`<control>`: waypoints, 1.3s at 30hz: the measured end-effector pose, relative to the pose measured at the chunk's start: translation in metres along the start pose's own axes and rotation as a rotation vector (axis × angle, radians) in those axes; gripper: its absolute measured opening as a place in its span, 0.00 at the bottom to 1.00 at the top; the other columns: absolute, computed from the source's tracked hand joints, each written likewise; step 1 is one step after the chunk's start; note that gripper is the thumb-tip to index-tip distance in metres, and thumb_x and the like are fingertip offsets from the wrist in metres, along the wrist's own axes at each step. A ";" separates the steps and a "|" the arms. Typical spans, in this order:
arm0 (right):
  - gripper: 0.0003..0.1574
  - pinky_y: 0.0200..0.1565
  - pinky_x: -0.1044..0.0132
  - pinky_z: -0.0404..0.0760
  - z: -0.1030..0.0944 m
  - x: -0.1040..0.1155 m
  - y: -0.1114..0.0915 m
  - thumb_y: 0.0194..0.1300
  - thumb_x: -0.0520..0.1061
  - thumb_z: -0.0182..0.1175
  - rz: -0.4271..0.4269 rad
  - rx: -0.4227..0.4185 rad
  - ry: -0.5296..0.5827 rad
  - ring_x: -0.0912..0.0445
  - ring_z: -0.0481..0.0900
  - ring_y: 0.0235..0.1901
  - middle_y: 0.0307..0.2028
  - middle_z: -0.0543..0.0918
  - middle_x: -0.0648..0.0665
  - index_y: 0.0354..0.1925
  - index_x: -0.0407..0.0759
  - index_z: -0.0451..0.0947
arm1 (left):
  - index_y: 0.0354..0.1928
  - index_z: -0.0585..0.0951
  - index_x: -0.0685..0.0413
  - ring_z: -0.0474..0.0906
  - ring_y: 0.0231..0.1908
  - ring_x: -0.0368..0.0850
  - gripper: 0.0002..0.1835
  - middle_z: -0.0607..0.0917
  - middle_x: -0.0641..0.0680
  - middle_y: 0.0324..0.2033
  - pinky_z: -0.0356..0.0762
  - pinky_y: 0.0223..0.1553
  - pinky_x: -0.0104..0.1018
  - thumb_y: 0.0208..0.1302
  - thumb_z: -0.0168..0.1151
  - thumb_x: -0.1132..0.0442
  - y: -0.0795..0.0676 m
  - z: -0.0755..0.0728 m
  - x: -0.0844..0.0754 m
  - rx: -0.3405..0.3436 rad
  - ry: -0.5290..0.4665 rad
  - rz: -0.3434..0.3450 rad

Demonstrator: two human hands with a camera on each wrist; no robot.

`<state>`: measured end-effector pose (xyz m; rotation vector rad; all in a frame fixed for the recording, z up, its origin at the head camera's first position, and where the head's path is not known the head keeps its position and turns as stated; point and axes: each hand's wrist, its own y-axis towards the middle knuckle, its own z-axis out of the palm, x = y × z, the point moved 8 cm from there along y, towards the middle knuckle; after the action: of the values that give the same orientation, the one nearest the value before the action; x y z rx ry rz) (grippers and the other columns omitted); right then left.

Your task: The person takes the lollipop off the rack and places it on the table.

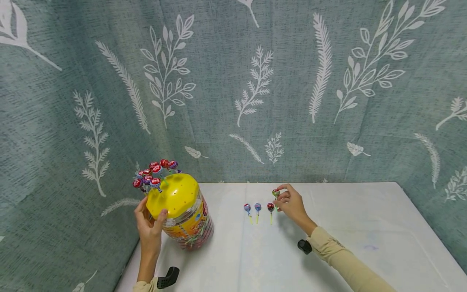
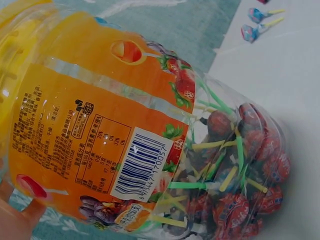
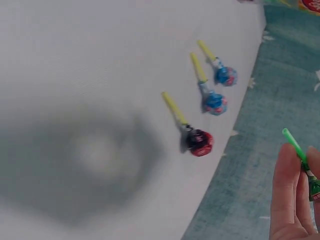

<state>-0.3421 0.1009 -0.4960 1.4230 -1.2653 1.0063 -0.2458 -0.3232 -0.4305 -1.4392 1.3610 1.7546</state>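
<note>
My left hand (image 1: 150, 233) grips a large clear jar (image 1: 189, 233) at its yellow lid (image 1: 180, 192), thumb on the near side. The jar tilts, its lid toward the left. Wrapped lollipops (image 1: 156, 168) stand in small holes on the lid's far left part. Through the plastic, in the left wrist view, more red-wrapped lollipops (image 2: 232, 210) show below the orange label (image 2: 100, 125). Between thumb and fingers, my right hand (image 1: 293, 207) pinches a green-wrapped lollipop (image 3: 314, 187) by its green stick. A dark red lollipop (image 1: 270, 207) lies just left of that hand.
Two blue-wrapped lollipops, one at the left (image 1: 247, 208) and one beside it (image 1: 258, 207), lie in line with the red one on the white table (image 1: 248, 259). A green leaf-patterned curtain (image 1: 226, 101) hangs behind and at both sides.
</note>
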 end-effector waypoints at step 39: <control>0.23 0.17 0.65 0.70 0.001 -0.082 0.000 0.48 0.29 0.66 0.053 -0.064 -0.305 0.57 0.70 0.13 0.18 0.75 0.46 0.44 0.33 0.70 | 0.69 0.58 0.46 0.61 0.61 0.43 0.36 0.62 0.50 0.65 0.62 0.54 0.24 0.60 0.59 0.67 0.000 -0.001 0.002 -0.012 0.018 0.068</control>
<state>-0.3528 0.1173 -0.5754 1.5413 -1.5482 0.7949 -0.2457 -0.3243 -0.4325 -1.4341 1.4269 1.7991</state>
